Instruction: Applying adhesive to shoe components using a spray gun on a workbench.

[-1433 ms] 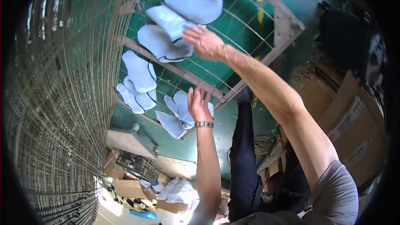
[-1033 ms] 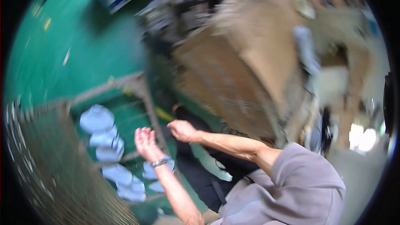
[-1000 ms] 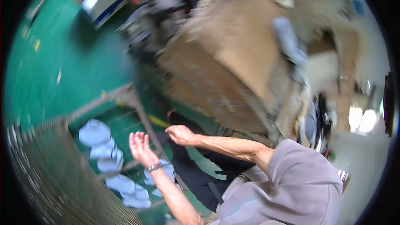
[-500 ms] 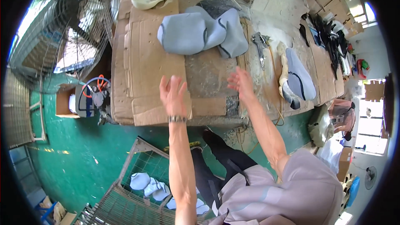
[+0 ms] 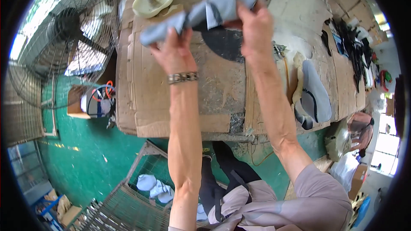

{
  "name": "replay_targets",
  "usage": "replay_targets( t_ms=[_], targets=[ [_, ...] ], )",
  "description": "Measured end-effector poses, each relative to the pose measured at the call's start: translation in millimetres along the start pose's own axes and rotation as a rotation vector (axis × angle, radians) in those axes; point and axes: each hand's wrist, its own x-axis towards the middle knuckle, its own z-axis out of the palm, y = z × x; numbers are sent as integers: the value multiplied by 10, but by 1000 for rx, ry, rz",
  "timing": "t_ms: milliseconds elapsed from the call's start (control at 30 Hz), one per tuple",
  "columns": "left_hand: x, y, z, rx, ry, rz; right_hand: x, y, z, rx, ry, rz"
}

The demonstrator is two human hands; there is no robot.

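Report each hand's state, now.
Left hand: closed on the left part of the flat, pale blue-grey fabric pieces with dark edging.
Right hand: closed on the right end of the same pieces.

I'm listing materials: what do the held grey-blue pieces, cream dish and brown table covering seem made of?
Grey-blue pieces: perhaps matte fabric or thin foam, bending softly. Cream dish: smooth, possibly plastic or ceramic, given its pale, rounded rim. Brown covering: probably matte cardboard, with creases and ragged edges.

Two grips [image 5: 177, 57] [image 5: 258, 30], one bowl [image 5: 144, 8], one bracelet [image 5: 183, 77]
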Motion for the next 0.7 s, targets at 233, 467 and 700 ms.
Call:
replay_targets(
  t_ms=[233,467,700],
  targets=[
    [-837,2152,22,53,33,535,-813,-890,1025,321,-405,51],
    [-3005,3440,-1576,168,768,759,-3034,-267,2011,-39,-683,220],
    [-4761,3687,-3904,141,1404,1007,-5808,1563,2887,-236,-1457,674]
  ],
)
